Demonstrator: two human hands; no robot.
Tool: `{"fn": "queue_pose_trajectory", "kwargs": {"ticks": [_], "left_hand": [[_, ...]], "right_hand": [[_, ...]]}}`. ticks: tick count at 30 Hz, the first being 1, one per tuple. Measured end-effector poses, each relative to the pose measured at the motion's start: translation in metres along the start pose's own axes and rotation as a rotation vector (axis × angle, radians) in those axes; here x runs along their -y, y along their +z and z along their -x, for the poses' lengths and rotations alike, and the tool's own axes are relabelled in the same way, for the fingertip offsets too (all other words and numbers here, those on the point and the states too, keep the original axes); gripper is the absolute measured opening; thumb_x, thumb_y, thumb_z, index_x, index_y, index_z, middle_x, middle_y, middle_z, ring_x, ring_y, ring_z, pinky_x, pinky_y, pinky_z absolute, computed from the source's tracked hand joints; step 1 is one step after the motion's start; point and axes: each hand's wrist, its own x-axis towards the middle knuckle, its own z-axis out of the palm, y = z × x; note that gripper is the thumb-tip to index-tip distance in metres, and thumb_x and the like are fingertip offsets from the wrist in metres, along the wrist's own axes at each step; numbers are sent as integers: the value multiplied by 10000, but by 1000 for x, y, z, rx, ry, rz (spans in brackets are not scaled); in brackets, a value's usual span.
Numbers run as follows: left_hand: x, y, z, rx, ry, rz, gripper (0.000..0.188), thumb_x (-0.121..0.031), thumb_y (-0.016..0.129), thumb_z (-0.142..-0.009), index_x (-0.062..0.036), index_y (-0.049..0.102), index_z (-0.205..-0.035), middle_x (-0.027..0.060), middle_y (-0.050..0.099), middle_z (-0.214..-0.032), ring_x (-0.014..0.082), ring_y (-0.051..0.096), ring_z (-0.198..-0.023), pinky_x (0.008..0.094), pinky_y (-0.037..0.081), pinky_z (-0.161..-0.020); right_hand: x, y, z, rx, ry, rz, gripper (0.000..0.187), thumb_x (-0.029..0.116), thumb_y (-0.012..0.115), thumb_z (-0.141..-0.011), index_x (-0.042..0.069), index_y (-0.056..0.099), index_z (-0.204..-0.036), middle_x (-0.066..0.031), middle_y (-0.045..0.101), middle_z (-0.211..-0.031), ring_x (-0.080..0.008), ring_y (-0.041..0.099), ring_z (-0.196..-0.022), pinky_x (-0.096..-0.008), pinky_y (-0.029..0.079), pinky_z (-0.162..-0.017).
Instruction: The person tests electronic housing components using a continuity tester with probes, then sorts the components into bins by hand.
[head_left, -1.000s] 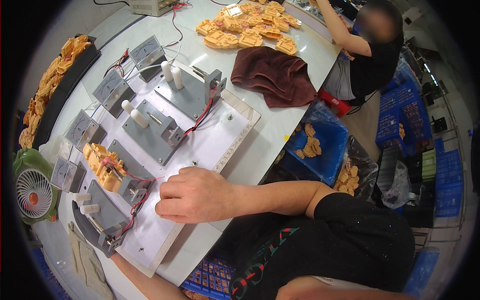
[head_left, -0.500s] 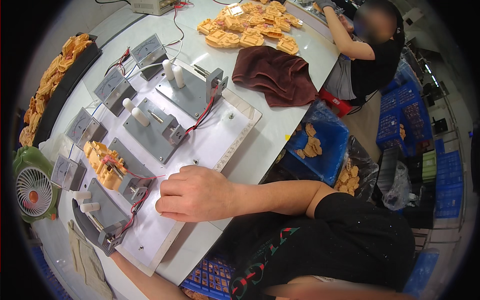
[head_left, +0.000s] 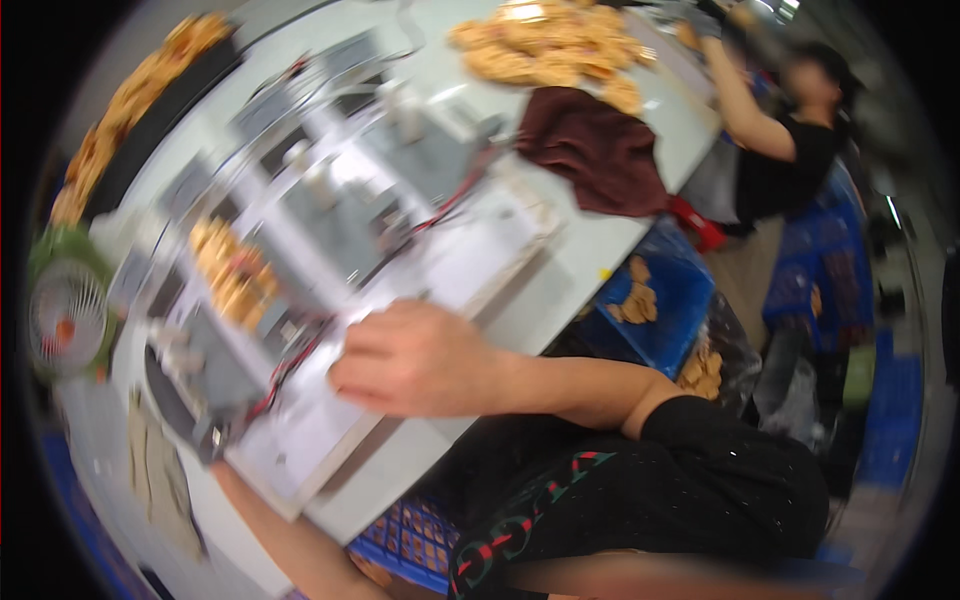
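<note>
My right hand (head_left: pixel 418 358) hovers over the near part of the white board (head_left: pixel 485 275), its fingers curled together. Whatever lies between those fingertips is hidden. Ahead and left of it, a yellow-orange plastic part (head_left: pixel 232 272) rests on one of several grey test fixtures (head_left: pixel 335 225). Red and black wires (head_left: pixel 290 368) run from the fixture's near end, close to my right hand. My left hand (head_left: pixel 178 395), in a dark grey glove, lies along the outer side of the leftmost fixture (head_left: pixel 215 370). Blur and the fixture hide its fingers.
Small meters (head_left: pixel 195 185) line the board's far side. A green fan (head_left: pixel 68 300) stands left. Yellow parts (head_left: pixel 550 45) are heaped at the back near a brown cloth (head_left: pixel 590 150). A blue bin (head_left: pixel 660 300) sits right of the table; another person (head_left: pixel 790 150) works at far right.
The whole view has shifted and blurred, with the table contents moving mostly rightward and up. Both hands keep about the same places beside the fixtures.
</note>
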Motion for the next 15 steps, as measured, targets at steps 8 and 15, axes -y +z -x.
{"fn": "queue_pose_trajectory", "kwargs": {"ticks": [8, 15], "left_hand": [[-20, 50, 15, -487, -88, -191, 450, -237, 468, -1082, 35, 525, -1435, 150, 623, -1349, 210, 634, -1166, 342, 501, -1036], [-15, 67, 16, -478, 110, -584, 414, -241, 543, -1018, -13, 594, -1359, 171, 648, -1303, 290, 646, -1159, 381, 499, -1036]], "right_hand": [[5, 0, -9, 59, 15, -83, 165, 128, 820, -769, 131, 723, -903, -4, 643, -801, -204, 635, -716, -340, 473, -631], [6, -3, 0, 198, 105, -55, 155, 18, 773, -792, 76, 699, -916, -62, 702, -850, -257, 646, -758, -349, 490, -675]]}}
